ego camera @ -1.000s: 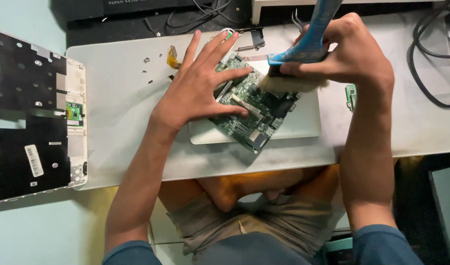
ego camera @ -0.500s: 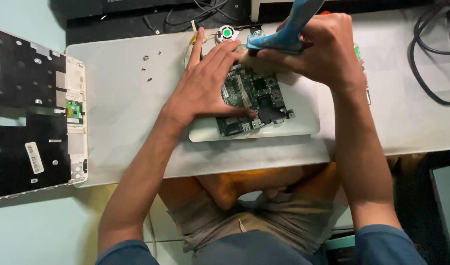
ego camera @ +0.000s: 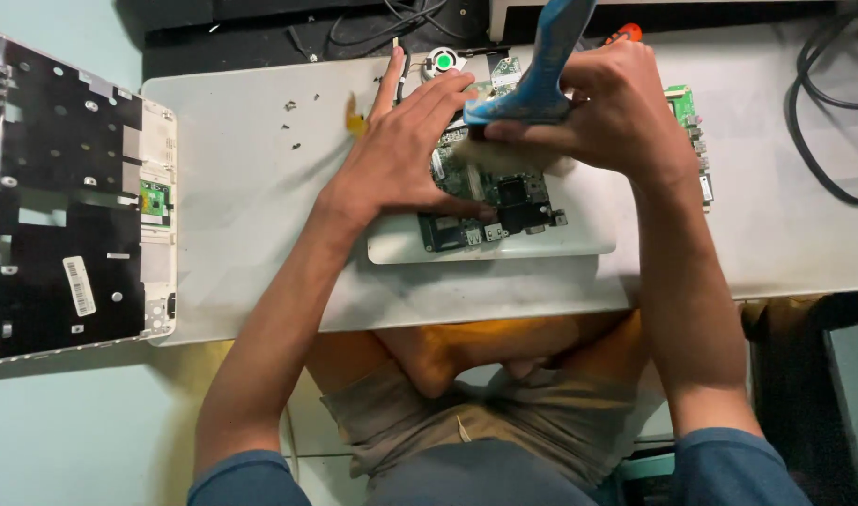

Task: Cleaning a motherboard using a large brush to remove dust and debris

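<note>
- The left hand [ego camera: 406, 155] lies flat and spread wide on the circuit board [ego camera: 490, 201], fingers splayed, thumb along the near side; it grips nothing and only presses down.
- The right hand [ego camera: 616, 112] is closed around the blue handle of a brush [ego camera: 532, 80], and the pale bristles meet the board's upper face just beside the left fingertips.
- The circuit board rests on a white laptop lid [ego camera: 579, 245], which lies on the white table [ego camera: 242, 215] in front of the seated person.
- Orientation: the board's long axis runs left to right across the view, roughly parallel to the table's near edge. The row of ports faces the person; the far edge is hidden under both hands.
- The brush handle rises steeply away from the board toward the far side, so the bristle end points down and toward the person.
- Judged good practice for this step: keep the flat hand's pressure even so the board cannot slide on the smooth lid, use light strokes, and lift the fingers clear of the area being swept.
- Nearby: small screws [ego camera: 293, 122] lie loose on the table to the left, a round fan [ego camera: 441, 62] sits beyond the fingertips, a second green board [ego camera: 687, 112] lies past the right wrist, and an opened laptop base [ego camera: 68, 197] rests at the far left.
</note>
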